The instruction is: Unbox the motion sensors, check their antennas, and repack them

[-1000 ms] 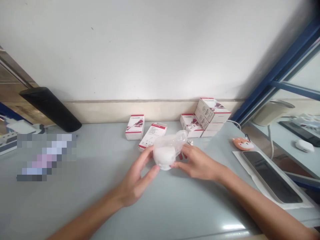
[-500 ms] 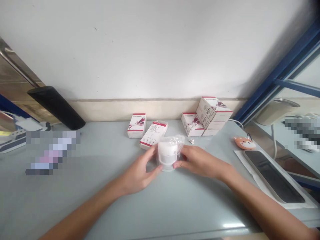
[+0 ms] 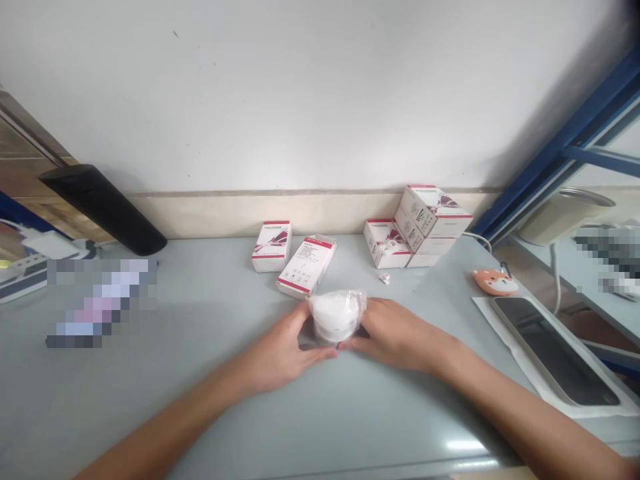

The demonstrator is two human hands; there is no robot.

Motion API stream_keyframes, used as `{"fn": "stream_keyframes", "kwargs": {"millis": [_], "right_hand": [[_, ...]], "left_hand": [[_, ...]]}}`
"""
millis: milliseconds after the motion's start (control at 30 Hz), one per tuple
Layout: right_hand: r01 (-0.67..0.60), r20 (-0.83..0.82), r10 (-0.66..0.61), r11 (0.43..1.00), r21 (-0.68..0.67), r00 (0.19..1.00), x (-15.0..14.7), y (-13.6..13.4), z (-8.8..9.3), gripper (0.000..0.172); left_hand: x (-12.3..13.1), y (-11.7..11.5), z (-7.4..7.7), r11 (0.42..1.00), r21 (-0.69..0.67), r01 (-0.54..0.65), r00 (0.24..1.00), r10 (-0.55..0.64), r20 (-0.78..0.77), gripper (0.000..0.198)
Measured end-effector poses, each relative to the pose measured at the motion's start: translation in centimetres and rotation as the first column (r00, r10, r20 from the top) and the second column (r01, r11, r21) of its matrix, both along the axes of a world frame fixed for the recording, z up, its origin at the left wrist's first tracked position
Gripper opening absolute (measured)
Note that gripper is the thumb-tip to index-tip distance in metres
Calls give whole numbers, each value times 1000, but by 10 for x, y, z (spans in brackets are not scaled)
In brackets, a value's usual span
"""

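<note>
A white motion detector (image 3: pixel 336 316) in a clear plastic bag is at the middle of the grey table, its rounded top tipped toward me. My left hand (image 3: pixel 283 343) grips it from the left, thumb along its near lower edge. From the right, my right hand (image 3: pixel 395 333) closes on it too, and the two thumb tips nearly meet in front. Just behind lies a white and red box (image 3: pixel 307 265) marked "DETECTOR". A small white piece (image 3: pixel 384 278) rests behind my right hand. The fingers on the detector's far side are partly hidden.
At the back stand another small box (image 3: pixel 271 245) and a stack of boxes (image 3: pixel 434 217). To the right are an orange animal-face case (image 3: pixel 496 282) and a phone (image 3: pixel 555 350) on a white sheet. A black object (image 3: pixel 105 210) leans at the left, behind a blurred-out item (image 3: pixel 100 303).
The bagged detector has tilted with its top toward me and come slightly lower. Both hands moved with it, and the thumbs have drawn together at its base.
</note>
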State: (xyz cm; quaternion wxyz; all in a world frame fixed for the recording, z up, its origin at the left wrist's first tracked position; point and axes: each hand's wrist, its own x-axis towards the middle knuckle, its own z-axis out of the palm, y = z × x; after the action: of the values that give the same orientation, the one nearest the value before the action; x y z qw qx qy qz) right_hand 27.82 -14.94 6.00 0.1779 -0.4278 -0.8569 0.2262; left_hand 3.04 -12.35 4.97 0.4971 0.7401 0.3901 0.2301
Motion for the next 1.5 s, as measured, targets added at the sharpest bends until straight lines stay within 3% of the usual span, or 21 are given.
{"fn": "stream_keyframes", "kwargs": {"millis": [200, 300, 500, 567, 667, 733, 833, 967, 1100, 1167, 1300, 1500], "right_hand": [[-38, 63, 43, 996, -81, 997, -4, -3, 5, 30], [-57, 3, 58, 991, -118, 998, -1, -2, 11, 31], [102, -266, -144, 981, -164, 953, 10, 2, 28, 24], [155, -375, -202, 976, -153, 905, 12, 4, 28, 21], [249, -585, -331, 943, -219, 741, 11, 5, 19, 20], [200, -668, -376, 923, -327, 642, 5, 3, 12, 24], [31, -668, -380, 882, -471, 640, -9, -2, 4, 51], [39, -657, -496, 814, -580, 568, -26, -2, 0, 34], [109, -719, -579, 802, -587, 385, -25, 4, -2, 36], [175, -722, -601, 796, -580, 342, -21, 5, -1, 34], [166, -746, -515, 853, -495, 422, -16, -2, 7, 22], [108, -621, -265, 954, -279, 737, -14, -2, 10, 15]], "left_hand": [[0, -4, -2, 991, -130, -44, 999, 45, 11, 53], [-1, -2, 5, 978, -204, -41, 991, 66, 116, 55], [0, 3, 17, 871, -482, -95, 840, 330, 430, 51], [-2, 5, 15, 839, -543, -35, 776, 365, 515, 54], [-6, 8, 10, 787, -616, 33, 712, 415, 567, 56], [-8, 10, 6, 767, -640, 46, 702, 431, 567, 57], [-9, 11, 3, 774, -630, 63, 717, 404, 568, 64], [-9, 8, -1, 777, -628, 38, 746, 396, 535, 71], [-8, 9, 4, 829, -559, -28, 749, 388, 537, 64], [-8, 11, 11, 835, -549, -43, 754, 387, 530, 60], [-8, 17, 20, 809, -588, -4, 699, 423, 577, 66], [-10, 25, 22, 744, -662, 93, 666, 448, 597, 63]]}}
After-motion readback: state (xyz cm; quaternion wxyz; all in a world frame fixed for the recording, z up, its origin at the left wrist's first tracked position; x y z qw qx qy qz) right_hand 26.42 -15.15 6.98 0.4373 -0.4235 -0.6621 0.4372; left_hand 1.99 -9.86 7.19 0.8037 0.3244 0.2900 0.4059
